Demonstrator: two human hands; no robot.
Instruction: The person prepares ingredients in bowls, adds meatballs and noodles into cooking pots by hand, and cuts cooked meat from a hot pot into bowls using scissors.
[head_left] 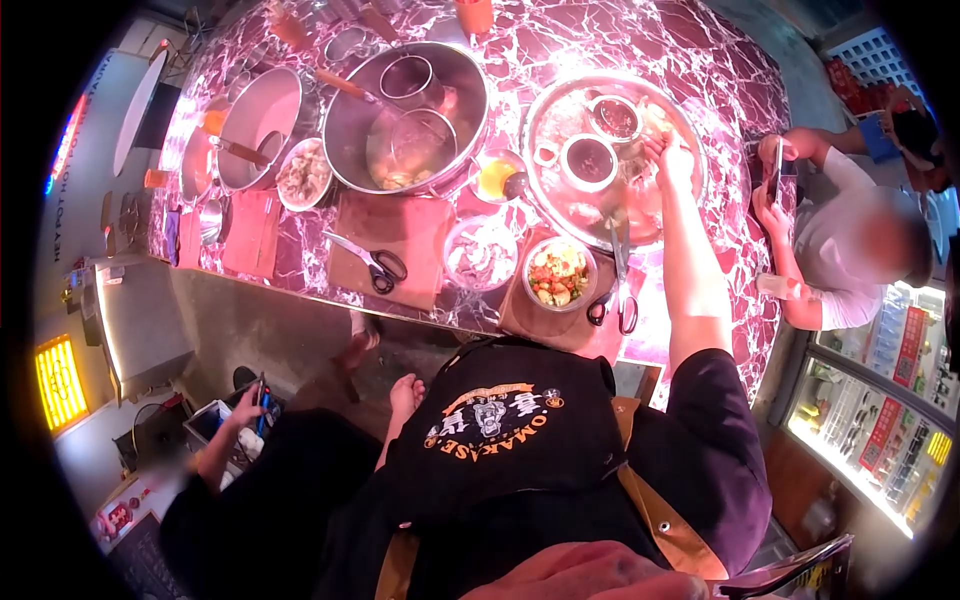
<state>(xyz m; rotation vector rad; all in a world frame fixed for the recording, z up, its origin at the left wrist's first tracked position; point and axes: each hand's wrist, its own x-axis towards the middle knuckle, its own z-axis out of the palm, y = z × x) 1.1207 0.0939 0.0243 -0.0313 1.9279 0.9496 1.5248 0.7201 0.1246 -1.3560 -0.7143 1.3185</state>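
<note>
My right hand [670, 162] reaches over the right side of a large round metal tray [692, 205]. Its fingers are closed together, and what they hold, if anything, I cannot make out. In the tray, pieces of food lie around two cups of dark sauce, the lower one [590, 163] and the upper one [615, 119]. Scissors [618, 295] lean at the tray's front edge, beside a bowl of chopped vegetables [559, 274]. My left hand [405, 396] hangs low by my side, away from the table, its fingers curled with nothing visible in them.
Left of the tray stand a big pot [335, 150], a bowl of yellow liquid [495, 180] and a bowl of pale pieces [480, 255]. More scissors [372, 264] lie on a brown mat. A person [860, 240] holds a phone at right; another person's hand [246, 408] is lower left.
</note>
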